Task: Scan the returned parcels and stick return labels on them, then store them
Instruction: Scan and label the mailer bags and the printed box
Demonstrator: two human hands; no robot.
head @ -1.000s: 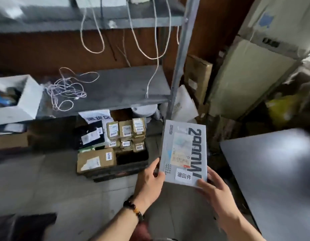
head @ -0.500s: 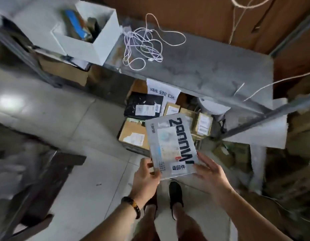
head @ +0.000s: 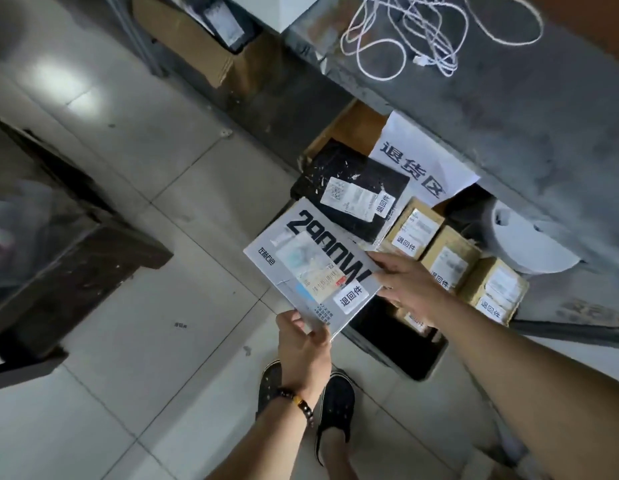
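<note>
A flat grey parcel box [head: 294, 252] with large black print, a shipping label and a white return sticker hangs low over the floor, beside the stored parcels. My left hand [head: 303, 339] pinches its near corner. My right hand [head: 407, 287] holds its right edge, fingers stretched along it. Under the shelf lie a black parcel [head: 349, 192] and several small cardboard parcels [head: 450, 261], each with a white return sticker. A white paper sign [head: 419, 168] hangs from the shelf edge above them.
The grey metal shelf [head: 509, 109] carries a tangle of white cable [head: 405, 32]. A dark tray [head: 401, 348] sits on the tiled floor below my right arm. A dark bench or table [head: 69, 261] stands at left. My feet in dark shoes [head: 336, 403] are at the bottom.
I have leaned further down and closer to the floor parcels. The grey box has come lower, right beside the black parcel, still in both hands.
</note>
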